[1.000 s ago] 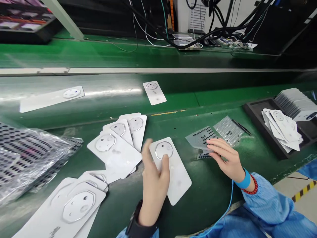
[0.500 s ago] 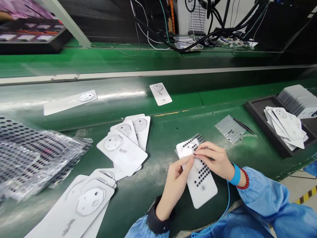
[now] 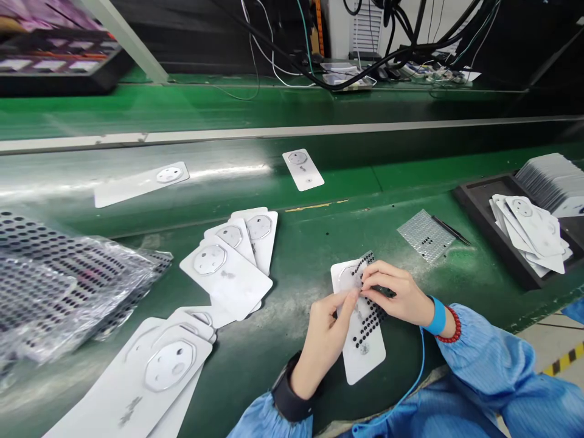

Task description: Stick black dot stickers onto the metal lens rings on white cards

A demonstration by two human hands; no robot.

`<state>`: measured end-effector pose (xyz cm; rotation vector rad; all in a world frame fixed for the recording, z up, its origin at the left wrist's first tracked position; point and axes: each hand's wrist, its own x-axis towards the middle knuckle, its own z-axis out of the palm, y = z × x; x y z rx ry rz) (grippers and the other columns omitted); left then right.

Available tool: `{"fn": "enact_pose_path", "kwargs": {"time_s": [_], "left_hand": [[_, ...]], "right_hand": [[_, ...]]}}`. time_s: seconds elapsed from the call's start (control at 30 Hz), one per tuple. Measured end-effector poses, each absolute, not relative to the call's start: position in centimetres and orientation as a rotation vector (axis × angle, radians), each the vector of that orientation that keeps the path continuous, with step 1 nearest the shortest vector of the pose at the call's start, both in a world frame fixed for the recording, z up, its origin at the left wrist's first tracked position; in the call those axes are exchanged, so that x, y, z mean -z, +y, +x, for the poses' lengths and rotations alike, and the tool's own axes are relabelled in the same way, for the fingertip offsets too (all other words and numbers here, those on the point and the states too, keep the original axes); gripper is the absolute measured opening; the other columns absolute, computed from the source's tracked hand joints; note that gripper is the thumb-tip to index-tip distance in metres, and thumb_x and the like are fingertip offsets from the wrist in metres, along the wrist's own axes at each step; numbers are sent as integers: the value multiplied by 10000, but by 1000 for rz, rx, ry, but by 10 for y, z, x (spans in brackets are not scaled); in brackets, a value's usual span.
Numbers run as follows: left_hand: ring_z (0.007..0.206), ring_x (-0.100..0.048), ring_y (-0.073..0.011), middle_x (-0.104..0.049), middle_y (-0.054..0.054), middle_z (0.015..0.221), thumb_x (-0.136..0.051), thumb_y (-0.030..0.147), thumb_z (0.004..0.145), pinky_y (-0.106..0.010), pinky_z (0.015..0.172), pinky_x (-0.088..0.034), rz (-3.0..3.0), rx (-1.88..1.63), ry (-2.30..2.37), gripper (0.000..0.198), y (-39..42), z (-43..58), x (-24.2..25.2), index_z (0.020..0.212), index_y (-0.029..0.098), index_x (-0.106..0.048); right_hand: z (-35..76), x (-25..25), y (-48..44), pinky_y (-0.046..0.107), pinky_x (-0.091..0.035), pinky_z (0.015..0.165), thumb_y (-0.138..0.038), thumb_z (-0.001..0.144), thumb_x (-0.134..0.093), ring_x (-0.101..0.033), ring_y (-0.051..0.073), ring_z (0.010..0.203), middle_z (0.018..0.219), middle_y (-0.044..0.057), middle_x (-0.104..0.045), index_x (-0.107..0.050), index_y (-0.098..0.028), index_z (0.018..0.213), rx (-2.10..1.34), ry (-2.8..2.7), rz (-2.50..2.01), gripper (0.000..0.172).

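Note:
My left hand (image 3: 326, 331) and my right hand (image 3: 396, 293) meet fingertip to fingertip over a white plate (image 3: 365, 365) with rounded corners. Between them is a clear sheet of small black dots (image 3: 370, 325), held at a slant above the plate. The right thumb and fingers pinch the sheet near its middle. My left thumb and forefinger are closed at the sheet's left edge; whether a single dot is between them is hidden. A faint round outline shows at the plate's upper end, partly covered by the sheet.
Fanned white plates (image 3: 232, 280) and a larger pile (image 3: 168, 365) lie left, beside dotted plastic sheets (image 3: 91, 286). Two single plates lie beyond. To the right are another dot sheet (image 3: 426, 236), dark tweezers (image 3: 451, 230) and a black tray (image 3: 490, 225) of plates.
The dotted sheet has turned and shifted left over the plate, uncovering the plate's lower right side. Both hands stay together at nearly the same spot. The view has shifted slightly.

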<state>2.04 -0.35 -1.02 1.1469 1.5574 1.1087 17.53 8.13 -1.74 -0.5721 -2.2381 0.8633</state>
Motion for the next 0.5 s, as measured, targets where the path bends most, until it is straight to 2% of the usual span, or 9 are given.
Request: {"fn": "enact_pose_path", "kwargs": {"time_s": [0.07, 0.13, 0.23, 0.3, 0.4, 0.5], "left_hand": [[499, -489, -141, -597, 0, 516, -544, 434, 874, -231, 463, -377, 1162, -1093, 1552, 415, -3, 21, 11, 620, 161, -727], [533, -563, -166, -670, -14, 580, -553, 427, 866, -247, 508, -435, 1168, -1072, 1561, 371, -2, 20, 12, 692, 174, -763], [764, -707, -263, -782, -66, 835, -655, 398, 776, -331, 716, -528, 1142, -1076, 1671, 261, 0, 15, 12, 852, 186, -789], [883, -717, -308, -787, -92, 929, -696, 396, 721, -373, 799, -528, 1114, -1096, 1757, 276, 0, 8, 10, 873, 182, -783], [798, -715, -285, -783, -96, 884, -654, 429, 757, -344, 685, -532, 1030, -1196, 1896, 303, -1, -5, 4, 857, 168, -770], [739, -688, -238, -767, -73, 866, -628, 392, 796, -300, 601, -506, 914, -1377, 2054, 275, -5, -13, -1, 902, 174, -757]], "right_hand": [[175, 19, 81, 265, -546, 727, -170, 922, -573, -627, 144, 811, 897, 53, -627, -612, -178, 816, -918, -2231, -584, 114], [175, 21, 81, 265, -538, 732, -150, 919, -556, -617, 144, 815, 895, 53, -616, -589, -178, 800, -945, -2231, -590, 127], [176, 26, 81, 270, -532, 734, -123, 921, -513, -607, 149, 825, 916, 64, -608, -566, -176, 813, -926, -2291, -583, 132], [178, 31, 82, 273, -533, 727, -123, 929, -494, -607, 152, 822, 920, 66, -612, -558, -179, 827, -886, -2360, -587, 133], [182, 39, 83, 293, -548, 728, -127, 946, -467, -623, 168, 831, 919, 76, -636, -560, -179, 863, -721, -2439, -615, 135], [186, 46, 82, 350, -567, 780, -102, 957, -421, -661, 207, 902, 983, 121, -680, -564, -165, 938, -467, -2496, -625, 157]]}}
